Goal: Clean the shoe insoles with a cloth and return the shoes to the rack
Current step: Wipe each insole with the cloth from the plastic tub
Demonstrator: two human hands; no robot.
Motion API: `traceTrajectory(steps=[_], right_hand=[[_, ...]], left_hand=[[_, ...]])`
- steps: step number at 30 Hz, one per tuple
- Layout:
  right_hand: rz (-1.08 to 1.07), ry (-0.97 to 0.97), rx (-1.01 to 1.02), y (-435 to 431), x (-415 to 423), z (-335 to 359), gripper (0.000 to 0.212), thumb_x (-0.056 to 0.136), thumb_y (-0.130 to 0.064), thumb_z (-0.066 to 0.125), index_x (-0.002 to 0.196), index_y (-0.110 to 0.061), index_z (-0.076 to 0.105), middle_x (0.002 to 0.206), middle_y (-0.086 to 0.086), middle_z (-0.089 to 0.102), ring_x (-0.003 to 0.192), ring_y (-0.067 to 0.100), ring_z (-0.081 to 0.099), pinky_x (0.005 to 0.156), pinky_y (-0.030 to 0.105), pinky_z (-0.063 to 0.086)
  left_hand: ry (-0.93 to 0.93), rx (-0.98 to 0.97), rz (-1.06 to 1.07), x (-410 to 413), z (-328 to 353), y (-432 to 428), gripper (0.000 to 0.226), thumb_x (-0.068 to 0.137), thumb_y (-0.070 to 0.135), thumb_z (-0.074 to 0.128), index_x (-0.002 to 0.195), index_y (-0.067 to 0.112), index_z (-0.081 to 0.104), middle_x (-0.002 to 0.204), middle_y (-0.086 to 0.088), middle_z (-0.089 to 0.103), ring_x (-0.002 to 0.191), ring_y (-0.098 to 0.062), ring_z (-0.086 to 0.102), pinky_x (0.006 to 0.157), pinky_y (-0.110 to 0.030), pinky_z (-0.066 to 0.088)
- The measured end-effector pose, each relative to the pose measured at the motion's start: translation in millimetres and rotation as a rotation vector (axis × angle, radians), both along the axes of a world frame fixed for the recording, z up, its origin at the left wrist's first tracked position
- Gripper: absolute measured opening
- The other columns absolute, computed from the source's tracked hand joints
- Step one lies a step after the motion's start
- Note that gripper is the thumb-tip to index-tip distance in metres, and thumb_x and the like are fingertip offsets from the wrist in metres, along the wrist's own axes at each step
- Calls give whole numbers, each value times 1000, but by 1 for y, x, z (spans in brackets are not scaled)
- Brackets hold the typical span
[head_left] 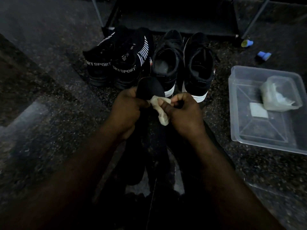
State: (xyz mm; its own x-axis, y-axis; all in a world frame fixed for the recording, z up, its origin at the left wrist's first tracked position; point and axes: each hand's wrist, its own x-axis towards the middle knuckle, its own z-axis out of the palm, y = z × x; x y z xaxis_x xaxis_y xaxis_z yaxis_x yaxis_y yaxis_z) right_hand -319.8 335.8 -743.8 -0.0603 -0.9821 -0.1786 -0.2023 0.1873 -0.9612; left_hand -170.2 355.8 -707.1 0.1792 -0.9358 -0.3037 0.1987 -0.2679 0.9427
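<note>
My left hand [127, 112] grips a black insole [150, 87] near its rounded end, which points up and away from me. My right hand [184, 113] pinches a small crumpled pale cloth [162, 112] against the insole. Just beyond my hands stand two black lace-up shoes with white soles, one at the left [166, 63] and one at the right [198, 67]. To their left is a pair of black sock-style shoes [119, 58] with white stripes and "SPORT" lettering. A dark shoe rack [174, 17] stands behind the shoes.
A clear plastic tub [265, 136] sits on the speckled dark floor at the right, holding a small translucent container [280, 95] and a pale square item. Two small blue objects [264, 55] lie near the rack's right leg. Another dark insole [132, 156] lies below my hands.
</note>
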Motion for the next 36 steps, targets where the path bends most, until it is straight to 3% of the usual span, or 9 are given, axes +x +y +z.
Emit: traceTrajectory(steps=[5,9,14,18,21,24,28,31,36], right_hand=[[133,-96,184,1,-3,4,44,68,-48,85,75,-9,65,74,16,71,65,20,61,65,42,55],[12,-182,128,0,0,9,26,87,-28,82,71,-16,66,69,8,67,63,18,56,64,36,47],[-122,-213,117,-2,-3,12,33,84,-38,82,67,-21,59,70,9,65,66,21,56,66,40,48],[-165,168,-115,6,-2,16,33,76,-41,82,74,-24,53,61,-10,59,56,5,55,61,29,49],[-125,305,-321,11,1,24,19,84,-25,77,76,-23,60,66,-9,61,62,4,59,61,23,47],[-26,337,-416,14,5,25,5,90,-24,71,84,-23,70,79,-9,68,77,7,64,72,32,53],[91,383,-491,19,11,24,12,93,-26,68,90,-19,78,88,-4,73,85,13,67,80,37,54],[224,404,-527,21,15,21,21,86,-22,70,104,-17,80,97,-1,75,91,15,69,85,39,56],[210,279,-637,34,30,23,20,86,-3,74,102,-12,82,101,2,75,91,8,70,86,19,55]], left_hand=[[60,26,19,3,6,0,23,93,-13,55,99,4,70,80,-8,75,69,-19,71,68,-30,59],[266,83,-20,-4,9,5,12,98,8,60,102,3,70,92,-12,75,82,-23,73,81,-34,60],[427,208,-154,-11,-9,13,54,98,34,64,141,3,58,140,-26,59,132,-42,56,116,-55,42],[567,223,-271,-9,-10,12,82,100,58,53,152,-4,38,158,-33,33,146,-46,35,123,-62,22],[649,216,-311,-7,-7,12,91,102,70,34,150,-7,36,147,-29,39,138,-40,37,125,-55,23],[712,197,-331,-5,-4,12,89,99,77,23,145,4,44,137,-19,51,123,-32,55,108,-45,47],[718,180,-320,-2,-2,11,87,100,75,21,108,5,72,106,-14,73,98,-24,72,87,-37,60],[696,198,-262,2,-4,9,86,99,75,23,113,2,67,106,-18,72,100,-27,72,90,-38,59],[469,194,-206,3,-12,12,70,104,66,23,89,11,63,74,-1,72,71,-11,72,68,-24,59]])
